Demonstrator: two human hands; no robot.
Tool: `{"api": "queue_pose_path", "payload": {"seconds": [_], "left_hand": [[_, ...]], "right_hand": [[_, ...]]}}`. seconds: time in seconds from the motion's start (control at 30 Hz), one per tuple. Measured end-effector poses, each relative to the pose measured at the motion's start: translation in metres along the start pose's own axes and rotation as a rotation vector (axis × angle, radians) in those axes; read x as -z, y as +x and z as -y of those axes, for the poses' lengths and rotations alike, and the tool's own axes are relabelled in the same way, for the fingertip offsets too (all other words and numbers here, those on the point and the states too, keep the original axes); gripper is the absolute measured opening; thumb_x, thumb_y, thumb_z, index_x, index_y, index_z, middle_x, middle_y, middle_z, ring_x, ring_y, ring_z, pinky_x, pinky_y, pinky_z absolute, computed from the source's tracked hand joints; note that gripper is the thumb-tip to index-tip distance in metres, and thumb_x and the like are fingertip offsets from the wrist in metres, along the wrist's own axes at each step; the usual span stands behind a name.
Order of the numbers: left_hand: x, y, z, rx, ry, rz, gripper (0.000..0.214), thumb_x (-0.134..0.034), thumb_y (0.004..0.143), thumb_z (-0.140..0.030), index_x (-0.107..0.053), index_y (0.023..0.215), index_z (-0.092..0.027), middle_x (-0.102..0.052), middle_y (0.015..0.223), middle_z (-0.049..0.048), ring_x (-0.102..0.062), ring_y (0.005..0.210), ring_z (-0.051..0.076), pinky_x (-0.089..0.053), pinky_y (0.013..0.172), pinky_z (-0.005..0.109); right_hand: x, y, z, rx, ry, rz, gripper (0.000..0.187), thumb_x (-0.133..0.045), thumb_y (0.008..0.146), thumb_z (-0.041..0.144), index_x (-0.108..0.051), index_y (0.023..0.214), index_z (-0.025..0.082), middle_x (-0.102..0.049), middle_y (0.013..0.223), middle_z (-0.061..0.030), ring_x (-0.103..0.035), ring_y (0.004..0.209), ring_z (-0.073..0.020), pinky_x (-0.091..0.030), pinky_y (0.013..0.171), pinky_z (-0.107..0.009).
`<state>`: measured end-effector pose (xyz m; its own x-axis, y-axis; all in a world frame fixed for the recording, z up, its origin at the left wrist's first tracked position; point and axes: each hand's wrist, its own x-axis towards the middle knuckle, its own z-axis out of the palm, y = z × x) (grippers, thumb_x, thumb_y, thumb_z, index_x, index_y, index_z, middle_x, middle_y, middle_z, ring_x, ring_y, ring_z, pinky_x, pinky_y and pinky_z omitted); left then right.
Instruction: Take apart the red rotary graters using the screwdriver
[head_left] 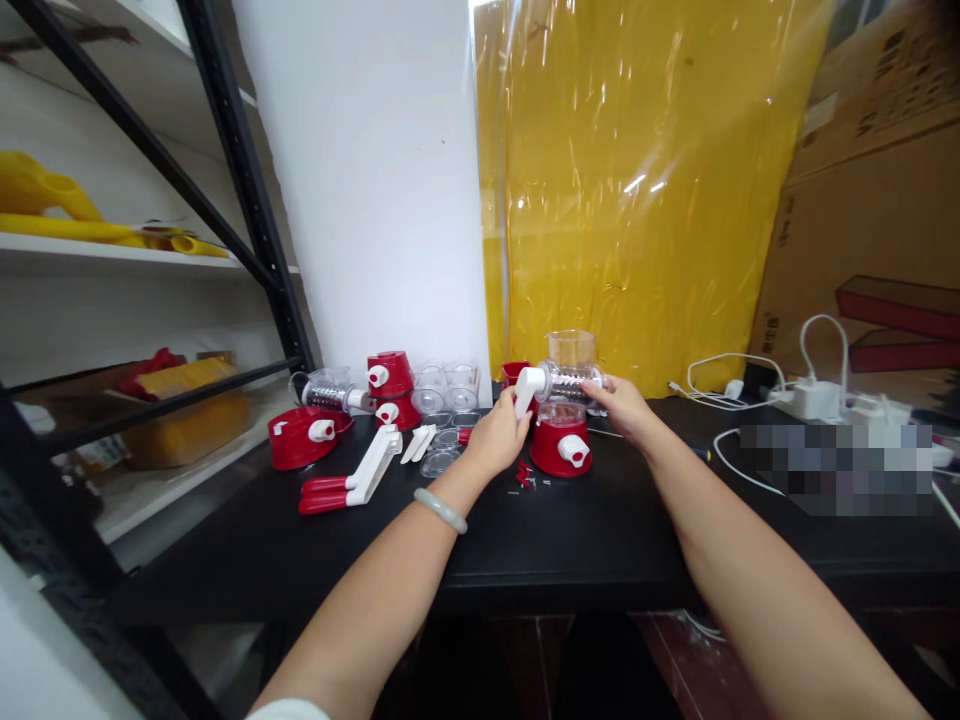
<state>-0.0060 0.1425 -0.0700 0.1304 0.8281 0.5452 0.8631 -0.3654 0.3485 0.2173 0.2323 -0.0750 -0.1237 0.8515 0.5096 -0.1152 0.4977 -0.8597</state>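
Observation:
A rotary grater point(564, 400) with a red base, a clear hopper and a metal drum stands on the black table point(570, 540). My left hand point(499, 435) is closed round the white crank handle at the drum's left end. My right hand point(624, 405) grips the drum's right end. A pale bangle sits on my left wrist.
Left of the grater lie more red bases point(304, 437), red-and-white crank handles point(352, 485), clear hoppers point(446, 388) and another drum point(330, 392). White cables and a charger point(814, 398) lie at the right. A black shelf rack point(247, 200) stands left, cardboard boxes right.

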Motion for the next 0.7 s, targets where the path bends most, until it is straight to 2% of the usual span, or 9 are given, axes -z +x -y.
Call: {"api": "queue_pose_path", "payload": {"seconds": [0.17, 0.27, 0.33, 0.4, 0.57, 0.7], "left_hand": [[-0.003, 0.014, -0.004, -0.139, -0.143, -0.141, 0.05, -0.044, 0.094, -0.041, -0.035, 0.134, -0.011, -0.05, 0.134, 0.0211, -0.052, 0.123, 0.029, -0.042, 0.102, 0.042], [-0.003, 0.031, -0.01, -0.164, -0.245, -0.198, 0.046, -0.034, 0.098, -0.047, -0.038, 0.127, -0.012, -0.056, 0.126, 0.0195, -0.055, 0.118, 0.026, -0.043, 0.099, 0.04], [-0.003, 0.041, -0.012, -0.131, -0.21, -0.144, 0.044, -0.033, 0.097, -0.051, -0.042, 0.118, -0.013, -0.063, 0.106, 0.0164, -0.063, 0.1, 0.027, -0.048, 0.086, 0.04], [0.0, 0.048, -0.01, -0.136, -0.143, -0.091, 0.043, -0.033, 0.096, -0.054, -0.042, 0.113, -0.014, -0.065, 0.093, 0.0134, -0.065, 0.087, 0.027, -0.048, 0.078, 0.039], [0.009, 0.059, 0.001, -0.242, -0.129, 0.037, 0.037, -0.037, 0.095, -0.052, -0.043, 0.108, -0.018, -0.063, 0.086, 0.0073, -0.062, 0.08, 0.024, -0.045, 0.074, 0.033], [0.007, 0.061, 0.006, -0.265, -0.229, 0.033, 0.036, -0.038, 0.095, -0.05, -0.045, 0.109, -0.018, -0.062, 0.086, 0.0048, -0.061, 0.079, 0.021, -0.045, 0.074, 0.031]], "right_hand": [[-0.003, -0.002, 0.004, -0.012, 0.046, -0.019, 0.042, -0.081, 0.058, 0.053, -0.072, 0.081, 0.019, -0.075, 0.084, -0.0055, -0.068, 0.078, -0.0203, -0.052, 0.079, -0.034], [-0.003, -0.003, 0.003, -0.02, 0.056, -0.019, 0.042, -0.082, 0.058, 0.053, -0.072, 0.081, 0.019, -0.075, 0.083, -0.0052, -0.068, 0.075, -0.0197, -0.053, 0.077, -0.033], [-0.002, -0.002, 0.001, -0.011, 0.054, -0.017, 0.041, -0.081, 0.058, 0.052, -0.072, 0.082, 0.019, -0.075, 0.083, -0.0047, -0.067, 0.075, -0.0194, -0.053, 0.076, -0.033], [-0.001, -0.001, -0.001, -0.012, 0.069, -0.024, 0.042, -0.082, 0.058, 0.053, -0.072, 0.081, 0.019, -0.074, 0.081, -0.0041, -0.067, 0.072, -0.0185, -0.052, 0.074, -0.032], [-0.002, 0.0, -0.001, -0.014, 0.103, -0.032, 0.046, -0.084, 0.053, 0.054, -0.072, 0.08, 0.019, -0.073, 0.077, -0.0039, -0.066, 0.07, -0.0179, -0.051, 0.072, -0.031], [-0.005, -0.002, 0.005, -0.011, 0.08, -0.055, 0.049, -0.083, 0.05, 0.058, -0.071, 0.076, 0.019, -0.073, 0.075, -0.0038, -0.065, 0.069, -0.0186, -0.051, 0.073, -0.032]]}}
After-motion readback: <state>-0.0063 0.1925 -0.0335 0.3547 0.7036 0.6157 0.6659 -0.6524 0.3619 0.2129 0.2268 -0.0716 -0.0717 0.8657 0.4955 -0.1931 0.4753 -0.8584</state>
